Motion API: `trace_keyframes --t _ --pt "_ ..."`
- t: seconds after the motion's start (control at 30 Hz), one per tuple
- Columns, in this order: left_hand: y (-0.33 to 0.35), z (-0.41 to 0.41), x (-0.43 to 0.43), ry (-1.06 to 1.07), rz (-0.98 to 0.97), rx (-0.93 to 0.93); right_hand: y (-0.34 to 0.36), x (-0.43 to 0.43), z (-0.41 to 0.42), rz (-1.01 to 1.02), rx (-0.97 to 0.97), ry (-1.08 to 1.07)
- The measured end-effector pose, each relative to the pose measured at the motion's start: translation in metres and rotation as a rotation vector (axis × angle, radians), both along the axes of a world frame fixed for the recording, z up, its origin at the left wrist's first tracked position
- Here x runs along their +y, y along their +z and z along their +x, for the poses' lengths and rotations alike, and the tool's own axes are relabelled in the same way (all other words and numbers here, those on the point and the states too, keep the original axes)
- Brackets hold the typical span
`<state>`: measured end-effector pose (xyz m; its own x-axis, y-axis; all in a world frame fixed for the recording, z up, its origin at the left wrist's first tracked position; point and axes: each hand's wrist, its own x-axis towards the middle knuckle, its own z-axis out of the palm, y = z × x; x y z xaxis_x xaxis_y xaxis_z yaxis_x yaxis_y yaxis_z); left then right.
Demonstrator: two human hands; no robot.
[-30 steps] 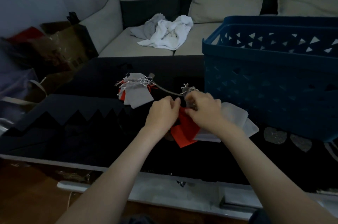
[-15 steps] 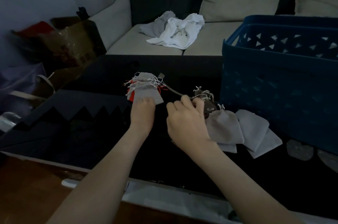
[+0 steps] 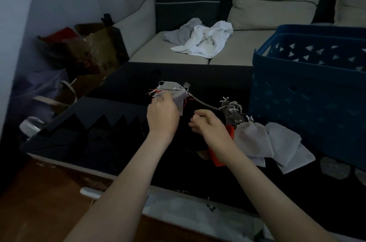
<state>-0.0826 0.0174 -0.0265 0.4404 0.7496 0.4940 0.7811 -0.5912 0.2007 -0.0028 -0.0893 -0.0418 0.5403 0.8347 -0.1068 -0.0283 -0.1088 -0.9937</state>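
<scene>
My left hand (image 3: 162, 118) was at the stack (image 3: 175, 91) of pouches, fingers curled on the near edge of its top grey one. My right hand (image 3: 210, 125) hung loosely curled just right of it, with nothing in it that I could see. The red pouch (image 3: 230, 131) lay on the surface (image 3: 122, 142) under my right wrist, toward me from the fingertips, its long axis running from me toward the stack. The right hand was clearly nearer to it. The grey pouches (image 3: 250, 139) lay just beside it, toward the basket (image 3: 307, 91). My forearm hid most of the red pouch, and the dim light blurred the strings and my left fingertips.
</scene>
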Motion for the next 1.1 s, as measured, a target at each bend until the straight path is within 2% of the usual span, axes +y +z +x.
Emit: trace_keyframes --t 0.03,0.1,0.13,0.2,0.27,0.3,0.37,0.43,0.47,0.53,0.6,0.77,0.9,1.1 --pt "0.003 -0.002 -0.002 -0.001 -0.036 -0.061 0.005 0.0 0.0 0.017 0.207 0.006" --pt "0.014 -0.009 -0.01 -0.133 -0.154 -0.175 0.013 0.0 0.004 0.078 0.565 0.037" --pt "0.02 -0.013 -0.016 -0.238 -0.253 -0.17 0.016 -0.001 0.007 0.107 0.672 0.042" --pt "0.032 -0.023 -0.033 -0.423 -0.444 -0.014 0.022 -0.004 0.009 0.158 0.768 0.021" --pt "0.035 -0.03 -0.047 -0.524 -0.592 0.07 0.023 -0.007 0.01 0.172 0.678 -0.084" --pt "0.036 -0.033 -0.054 -0.556 -0.694 0.005 0.023 -0.009 0.01 0.163 0.595 -0.154" --pt "0.041 -0.035 -0.062 -0.55 -0.946 -0.309 0.021 -0.017 0.013 0.202 0.477 -0.222" --pt "0.045 -0.032 -0.064 -0.375 -1.097 -0.643 0.02 -0.027 0.016 0.278 0.452 -0.196" --pt "0.047 -0.029 -0.066 -0.283 -1.128 -0.706 0.023 -0.034 0.018 0.295 0.432 -0.184" --pt "0.048 -0.025 -0.073 -0.208 -1.243 -0.663 0.028 -0.041 0.018 0.284 0.378 -0.138" --pt "0.049 -0.02 -0.087 -0.277 -1.355 -0.605 0.032 -0.049 0.016 0.246 0.297 -0.083" --pt "0.047 0.002 -0.118 -0.342 -1.372 -0.875 0.041 -0.076 0.024 0.162 0.225 -0.067" --pt "0.04 0.015 -0.132 -0.524 -1.434 -1.067 0.048 -0.104 0.034 0.179 0.131 -0.072" --pt "0.037 0.023 -0.15 -0.685 -1.501 -1.196 0.053 -0.138 0.044 0.26 0.096 -0.033"
